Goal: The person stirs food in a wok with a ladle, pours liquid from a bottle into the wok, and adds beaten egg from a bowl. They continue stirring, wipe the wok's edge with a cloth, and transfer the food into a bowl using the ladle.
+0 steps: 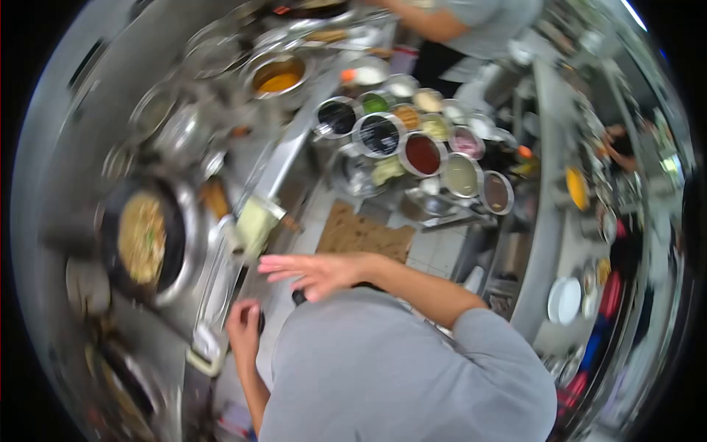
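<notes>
My right hand (320, 274) is held out in front of my grey shirt, fingers stretched and holding nothing. It is nearest to a pale green cloth (255, 225) on the stove's front edge. Lower left, my left hand (243, 325) is beside that edge with its fingers curled. A small dark thing lies against its fingertips, too blurred to name. On the stove, a black wok (177, 247) holds yellowish food (141, 239) with green bits. A wooden handle (215, 197) points toward the cloth. Near my left hand is a pale looped handle (205, 361).
Several sauce and ingredient pots (422, 155) stand ahead, with a brown mat (361, 232) on the tiled floor before them. A pot of orange liquid (278, 75) is on the stove. A co-worker (479, 29) stands beyond. White plates (565, 300) are on the right counter.
</notes>
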Tool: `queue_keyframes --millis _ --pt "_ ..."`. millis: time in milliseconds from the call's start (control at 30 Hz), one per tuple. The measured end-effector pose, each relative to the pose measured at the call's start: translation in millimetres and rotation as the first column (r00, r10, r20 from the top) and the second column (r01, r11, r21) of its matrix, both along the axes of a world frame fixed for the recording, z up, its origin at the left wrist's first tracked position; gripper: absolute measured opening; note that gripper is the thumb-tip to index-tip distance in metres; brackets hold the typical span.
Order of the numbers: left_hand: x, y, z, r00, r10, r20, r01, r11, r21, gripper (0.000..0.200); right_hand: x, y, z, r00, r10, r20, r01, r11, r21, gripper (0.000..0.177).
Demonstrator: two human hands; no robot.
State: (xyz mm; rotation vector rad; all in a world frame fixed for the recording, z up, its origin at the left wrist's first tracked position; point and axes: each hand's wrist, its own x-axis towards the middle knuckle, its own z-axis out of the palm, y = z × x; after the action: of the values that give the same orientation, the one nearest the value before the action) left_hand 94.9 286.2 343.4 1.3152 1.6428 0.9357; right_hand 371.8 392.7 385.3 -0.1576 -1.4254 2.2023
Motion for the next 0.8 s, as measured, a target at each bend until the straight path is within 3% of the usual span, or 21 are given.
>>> queue_keyframes --millis 33,100,133,167,200,233,267,300,367,400,433,467,500,533,567,600,667,700,733,767,800 --pt "3.6 2.4 -4.6 1.000 -0.023 -0.001 0.023 0.999 0.036 0.012 5.6 12.6 -16.7 0.988 0.035 -0.148 -0.086 0.931 -0.353 0.075" --pt "22.5 14.8 19.3 0.996 -0.089 -0.025 0.089 0.996 0.000 0.013 16.0 33.1 -94.1 0.907 -0.165 0.388 0.169 0.985 0.023 0.069" --pt "34.4 21.3 29.1 0.971 -0.205 -0.121 0.209 0.978 0.022 0.016 28.1 26.0 -110.5 0.522 -0.501 0.691 -0.096 0.770 0.631 0.065" --pt "44.5 25.2 40.8 0.925 -0.308 -0.223 0.322 0.946 0.027 0.019 41.2 14.0 -126.7 0.104 -0.871 0.480 -0.607 0.327 0.725 0.060" --pt "56.1 30.1 58.1 0.919 -0.318 -0.232 0.335 0.942 0.035 0.019 56.7 10.2 -156.3 0.256 -0.838 0.482 -0.223 0.434 0.873 0.057" --pt "72.1 37.1 76.4 0.877 -0.458 -0.146 0.471 0.879 0.071 0.023 75.7 13.1 -175.4 0.406 -0.817 0.409 0.183 0.511 0.840 0.054" --pt "85.4 38.7 89.4 0.810 -0.583 -0.064 0.586 0.802 0.113 0.027 95.2 14.7 -166.4 0.331 -0.817 0.471 0.247 0.557 0.793 0.053" --pt "96.3 36.8 97.0 0.812 -0.579 -0.073 0.584 0.804 0.116 0.027 115.2 17.1 -154.8 0.257 -0.805 0.535 0.317 0.594 0.740 0.052" --pt "119.1 43.2 102.7 0.704 -0.660 -0.262 0.696 0.715 0.068 0.032 162.5 25.0 -149.2 -0.026 -0.949 0.315 0.426 0.274 0.862 0.053" --pt "121.1 50.9 96.4 0.672 -0.621 -0.405 0.697 0.714 0.061 0.034 196.0 36.2 -152.3 -0.257 -0.954 0.158 0.428 0.034 0.903 0.052" --pt "118.1 57.2 87.5 0.663 -0.629 -0.406 0.708 0.703 0.067 0.034 231.5 50.5 -156.7 -0.471 -0.882 -0.001 0.375 -0.201 0.905 0.050" --pt "110.6 62.0 77.1 0.690 -0.469 -0.552 0.594 0.802 0.061 0.034 265.8 57.4 -156.3 -0.620 -0.779 0.092 0.550 -0.348 0.759 0.049" --pt "99.9 63.9 67.6 0.671 -0.292 -0.681 0.464 0.882 0.079 0.033 320.4 61.9 -162.1 -0.744 -0.668 -0.017 0.378 -0.441 0.814 0.048" --pt "86.2 63.2 59.0 0.705 -0.250 -0.664 0.395 0.916 0.074 0.033 358.8 64.9 -159.9 -0.841 -0.533 -0.096 0.282 -0.582 0.763 0.053" --pt "72.7 61.4 50.6 0.736 -0.203 -0.645 0.322 0.944 0.070 0.033 392.2 63.7 -149.3 -0.881 -0.473 -0.009 0.345 -0.655 0.672 0.059" --pt "60.9 58.3 43.3 0.753 -0.185 -0.632 0.286 0.956 0.060 0.032 428.3 63.6 -149.8 -0.917 -0.399 -0.031 0.290 -0.716 0.635 0.063" --pt "42.4 48.1 29.6 0.768 -0.169 -0.618 0.253 0.966 0.050 0.032 480.9 57.1 -142.1 -0.975 -0.210 -0.070 0.088 -0.660 0.746 0.065" --pt "34.3 41.9 23.9 0.728 -0.254 -0.637 0.209 0.967 -0.147 0.039 512.2 56.6 -156.8 -0.986 -0.163 0.036 0.137 -0.660 0.739 0.071" --pt "27.7 38.0 18.4 0.692 -0.338 -0.638 0.146 0.931 -0.335 0.055 539.9 54.8 -176.0 -0.978 -0.179 0.104 0.188 -0.561 0.806 0.077" --pt "22.4 35.0 10.8 0.693 -0.333 -0.640 0.143 0.933 -0.331 0.055 567.5 54.5 -196.6 -0.967 -0.190 0.172 0.242 -0.452 0.858 0.083" --pt "18.3 31.0 1.8 0.700 -0.382 -0.604 0.180 0.912 -0.368 0.056 596.8 52.3 -222.9 -0.936 -0.298 0.185 0.309 -0.452 0.836 0.086"
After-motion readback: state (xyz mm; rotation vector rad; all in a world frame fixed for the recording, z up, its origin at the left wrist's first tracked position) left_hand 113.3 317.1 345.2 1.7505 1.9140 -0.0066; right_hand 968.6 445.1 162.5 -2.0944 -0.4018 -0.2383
